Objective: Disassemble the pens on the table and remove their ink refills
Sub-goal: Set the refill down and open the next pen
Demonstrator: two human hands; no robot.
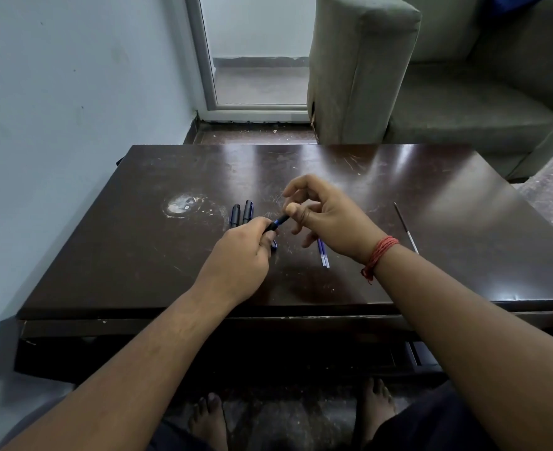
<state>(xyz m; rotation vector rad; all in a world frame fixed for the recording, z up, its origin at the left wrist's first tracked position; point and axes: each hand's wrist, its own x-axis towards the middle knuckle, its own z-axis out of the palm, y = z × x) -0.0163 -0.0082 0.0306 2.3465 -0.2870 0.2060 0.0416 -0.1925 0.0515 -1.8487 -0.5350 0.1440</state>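
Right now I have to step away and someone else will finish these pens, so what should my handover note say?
Left hand: closed on a black pen, tip end pointing at the right hand.
Right hand: fingers loose at that pen's tip, not clearly gripping it.
Done: two refills lie on the table under the right hand; a thin rod, maybe another refill, lies far right.
Left: two black pens lie beyond the left hand; another piece under it is mostly hidden.

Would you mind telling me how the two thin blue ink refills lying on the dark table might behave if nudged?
The two thin blue ink refills look round and slender, so they would probably roll on the glossy dark table. They likely weigh little and flex slightly.
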